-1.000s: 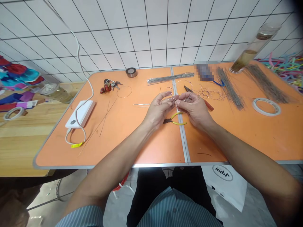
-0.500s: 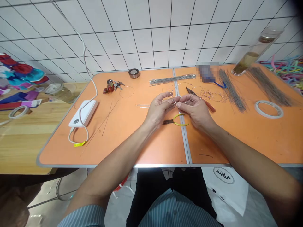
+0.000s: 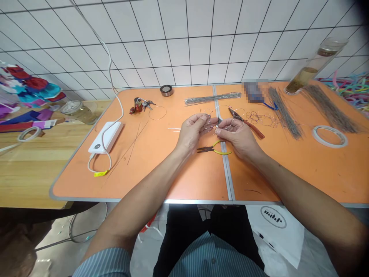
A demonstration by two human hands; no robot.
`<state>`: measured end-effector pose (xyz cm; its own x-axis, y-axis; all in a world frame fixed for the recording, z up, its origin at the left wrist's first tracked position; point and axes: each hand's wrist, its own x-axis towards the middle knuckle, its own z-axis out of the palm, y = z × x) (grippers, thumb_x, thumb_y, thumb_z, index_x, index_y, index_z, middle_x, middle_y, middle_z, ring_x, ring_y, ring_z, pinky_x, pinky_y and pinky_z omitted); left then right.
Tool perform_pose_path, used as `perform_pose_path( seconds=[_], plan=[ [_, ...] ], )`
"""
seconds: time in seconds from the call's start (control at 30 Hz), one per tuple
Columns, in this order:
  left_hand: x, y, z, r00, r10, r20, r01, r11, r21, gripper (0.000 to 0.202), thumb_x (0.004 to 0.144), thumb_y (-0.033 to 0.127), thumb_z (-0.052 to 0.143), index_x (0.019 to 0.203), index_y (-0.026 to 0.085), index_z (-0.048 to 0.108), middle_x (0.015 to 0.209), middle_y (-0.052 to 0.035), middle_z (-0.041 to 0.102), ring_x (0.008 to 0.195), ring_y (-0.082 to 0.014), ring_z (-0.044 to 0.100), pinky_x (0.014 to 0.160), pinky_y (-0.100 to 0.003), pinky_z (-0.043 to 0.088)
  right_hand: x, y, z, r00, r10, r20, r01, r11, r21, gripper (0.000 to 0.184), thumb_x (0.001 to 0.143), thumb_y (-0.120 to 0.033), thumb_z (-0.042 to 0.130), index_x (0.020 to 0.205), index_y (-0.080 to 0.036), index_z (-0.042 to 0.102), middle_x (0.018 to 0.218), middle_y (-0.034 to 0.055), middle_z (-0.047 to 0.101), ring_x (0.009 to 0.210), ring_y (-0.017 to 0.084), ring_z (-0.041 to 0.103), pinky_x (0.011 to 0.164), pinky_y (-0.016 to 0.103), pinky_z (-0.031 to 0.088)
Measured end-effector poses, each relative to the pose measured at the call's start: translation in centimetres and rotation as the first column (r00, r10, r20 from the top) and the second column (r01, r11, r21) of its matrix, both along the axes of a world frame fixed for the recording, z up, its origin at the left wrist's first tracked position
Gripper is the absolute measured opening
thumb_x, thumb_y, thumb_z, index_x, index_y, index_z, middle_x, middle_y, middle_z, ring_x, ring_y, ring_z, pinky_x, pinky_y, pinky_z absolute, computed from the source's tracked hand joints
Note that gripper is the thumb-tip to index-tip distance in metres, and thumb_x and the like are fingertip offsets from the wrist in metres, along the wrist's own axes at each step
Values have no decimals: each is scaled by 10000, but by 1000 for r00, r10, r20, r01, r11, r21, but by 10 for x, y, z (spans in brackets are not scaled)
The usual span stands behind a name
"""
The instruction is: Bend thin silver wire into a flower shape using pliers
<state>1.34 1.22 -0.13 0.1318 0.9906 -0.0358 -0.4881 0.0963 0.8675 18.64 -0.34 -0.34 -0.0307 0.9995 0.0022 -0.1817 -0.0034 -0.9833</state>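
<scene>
Between my two hands is a thin piece of bent wire [image 3: 211, 124] with small loops. My left hand [image 3: 192, 132] pinches it between thumb and fingers, while my right hand [image 3: 238, 137] grips its other side. Fine parts of the wire are hard to make out against the fingers. Just below the hands lie yellow-handled pliers [image 3: 221, 152], jaws pointing left. A second pair of pliers with red handles [image 3: 255, 130] lies behind my right hand, partly covered by it. Looped wire shapes [image 3: 261, 118] rest to the right of that hand.
Straight wires [image 3: 213, 98] lie at the back, with wire bundles [image 3: 284, 111] at right near a tilted glass jar [image 3: 305, 73] and a white tape ring [image 3: 330, 136]. A white power bank [image 3: 106, 137] with a cable, keys [image 3: 142, 104] and a dark tape roll [image 3: 166, 90] are on the left.
My left thumb and fingers have shifted along the wire, and the hands are slightly farther apart, so more of its loops show. The view has moved a little.
</scene>
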Motion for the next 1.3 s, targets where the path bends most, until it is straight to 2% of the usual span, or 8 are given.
perform_pose_path(
  seconds=[0.37, 0.5, 0.63, 0.77, 0.93, 1.13, 1.2, 1.3],
  plan=[
    [-2, 1, 3, 1000, 9, -25, -10, 1000, -17, 310, 894, 494, 866, 967, 219, 742, 1023, -103, 874, 1082, -281, 844, 967, -375, 628, -1, 1, -4, 996, 88, 16, -88, 996, 6, 399, 615, -323, 1045, 830, -226, 724, 765, -26, 703, 698, 138, 630, 677, 302, 510],
    [-1, 0, 4, 999, 3, -35, -4, 1000, -27, 373, 863, 532, 908, 948, 207, 747, 975, -91, 866, 938, -249, 841, 898, -353, 625, 0, 0, -5, 994, 105, 3, -105, 994, -4, 414, 614, -317, 1050, 841, -221, 718, 786, -23, 728, 698, 134, 639, 687, 298, 506],
    [0, -1, 1, 999, 3, -39, -4, 1000, -17, 385, 847, 526, 936, 946, 204, 751, 905, -64, 850, 810, -206, 813, 807, -319, 612, -3, -4, -3, 992, 123, 22, -123, 992, -4, 426, 632, -359, 1049, 836, -222, 701, 825, -15, 736, 753, 146, 658, 736, 313, 527],
    [-4, 2, 0, 997, 38, -66, -42, 997, -64, 359, 833, 500, 954, 927, 225, 744, 857, -43, 835, 869, -224, 829, 808, -316, 619, -4, -5, 0, 986, 160, 53, -161, 987, 23, 420, 664, -375, 1029, 872, -242, 690, 910, -5, 739, 871, 181, 696, 815, 338, 564],
    [-34, 19, 17, 983, 180, -29, -181, 981, -68, 330, 813, 499, 956, 970, 292, 752, 834, -19, 828, 1010, -261, 838, 793, -321, 651, 7, 3, 2, 982, 89, 165, -99, 994, 54, 486, 714, -383, 984, 1120, -267, 741, 992, 3, 735, 852, 176, 680, 741, 319, 555],
    [-76, 35, 51, 937, 350, -10, -350, 936, -21, 327, 867, 566, 902, 952, 293, 743, 908, -15, 830, 1066, -244, 825, 777, -294, 641, 18, 14, -3, 932, -56, 359, -15, 981, 191, 312, 754, -312, 909, 1025, -254, 766, 990, 33, 755, 905, 214, 703, 812, 369, 579],
    [-85, 37, 55, 931, 364, -1, -364, 931, -17, 341, 855, 579, 905, 955, 296, 744, 892, -13, 822, 1045, -244, 825, 754, -294, 637, 17, 14, -4, 891, -110, 440, -7, 966, 257, 247, 778, -291, 874, 1001, -253, 774, 986, 43, 774, 895, 225, 709, 838, 396, 583],
    [-98, 37, 48, 934, 357, -18, -357, 934, -26, 313, 816, 537, 934, 942, 318, 748, 863, -13, 814, 1038, -253, 822, 731, -313, 632, 16, 12, -6, 826, -162, 541, -17, 950, 312, 148, 833, -281, 821, 974, -253, 785, 926, 44, 786, 834, 234, 706, 817, 420, 587]
  ],
)
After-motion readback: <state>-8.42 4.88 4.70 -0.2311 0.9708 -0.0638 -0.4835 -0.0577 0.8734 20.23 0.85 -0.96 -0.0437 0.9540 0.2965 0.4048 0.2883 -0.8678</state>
